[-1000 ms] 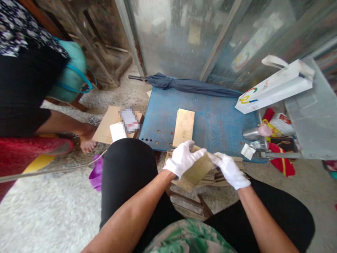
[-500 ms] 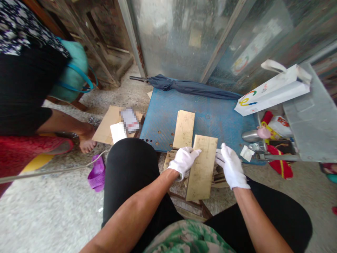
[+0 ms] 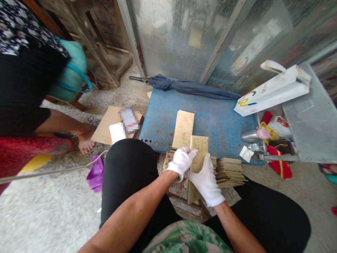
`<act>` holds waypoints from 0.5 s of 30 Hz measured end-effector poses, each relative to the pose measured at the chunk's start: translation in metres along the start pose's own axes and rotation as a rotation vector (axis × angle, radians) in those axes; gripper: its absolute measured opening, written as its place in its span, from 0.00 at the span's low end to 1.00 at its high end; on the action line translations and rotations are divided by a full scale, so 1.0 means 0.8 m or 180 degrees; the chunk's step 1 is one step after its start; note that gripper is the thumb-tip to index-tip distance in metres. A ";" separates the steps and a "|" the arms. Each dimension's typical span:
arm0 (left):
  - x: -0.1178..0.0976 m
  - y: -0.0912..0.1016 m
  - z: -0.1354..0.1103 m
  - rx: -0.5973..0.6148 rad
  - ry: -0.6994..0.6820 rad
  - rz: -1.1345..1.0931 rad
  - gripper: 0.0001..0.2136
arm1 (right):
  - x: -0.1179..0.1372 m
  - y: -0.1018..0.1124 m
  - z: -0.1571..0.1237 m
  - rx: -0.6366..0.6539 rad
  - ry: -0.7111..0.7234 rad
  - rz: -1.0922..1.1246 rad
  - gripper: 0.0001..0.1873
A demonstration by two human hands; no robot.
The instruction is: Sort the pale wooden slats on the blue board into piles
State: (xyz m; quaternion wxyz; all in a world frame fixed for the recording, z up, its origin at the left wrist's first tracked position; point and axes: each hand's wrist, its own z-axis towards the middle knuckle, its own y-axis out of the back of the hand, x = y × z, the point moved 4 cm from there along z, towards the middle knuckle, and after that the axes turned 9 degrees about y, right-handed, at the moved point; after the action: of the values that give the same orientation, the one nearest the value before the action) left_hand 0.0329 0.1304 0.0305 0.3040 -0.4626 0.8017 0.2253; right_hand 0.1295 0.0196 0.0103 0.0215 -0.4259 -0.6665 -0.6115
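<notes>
Both my hands wear white gloves. My left hand (image 3: pixel 181 162) pinches the left edge of a golden rectangular sheet (image 3: pixel 199 147), held upright in front of me. My right hand (image 3: pixel 206 181) lies over the sheet's lower face with fingers curled round it. A small pile of like sheets (image 3: pixel 183 128) rests on the blue metal platform (image 3: pixel 216 119) just beyond. A stack of wooden-looking boards (image 3: pixel 230 171) sits low to the right of my hands.
A folded blue umbrella (image 3: pixel 189 86) lies along the platform's far edge. A white paper bag (image 3: pixel 271 93) leans at right, over cluttered items and a steel flask (image 3: pixel 250 135). Another person's leg and foot (image 3: pixel 85 140) are at left beside cardboard (image 3: pixel 106 124).
My right hand has slid from the sheet's right edge across onto its face, next to my left hand. The sheet has turned narrower toward me.
</notes>
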 end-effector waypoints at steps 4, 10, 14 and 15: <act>-0.004 0.002 -0.001 -0.0120 -0.0064 0.0185 0.16 | 0.011 0.003 0.012 -0.0062 -0.0044 0.0116 0.67; -0.025 0.016 -0.019 -0.0730 -0.0657 0.0228 0.22 | 0.022 0.008 0.071 0.0157 -0.0054 0.0807 0.40; -0.028 0.013 -0.043 -0.0535 -0.0710 -0.0096 0.22 | 0.023 0.009 0.124 0.0298 -0.0239 0.0752 0.35; -0.028 0.010 -0.049 -0.0338 -0.0730 -0.0222 0.21 | 0.024 0.008 0.137 0.0321 -0.0351 0.0569 0.37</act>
State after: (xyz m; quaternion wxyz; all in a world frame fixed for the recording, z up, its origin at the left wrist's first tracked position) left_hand 0.0239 0.1223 0.0749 0.3765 -0.4769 0.7320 0.3082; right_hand 0.1748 0.1207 -0.0013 0.0606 -0.5151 -0.6559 -0.5485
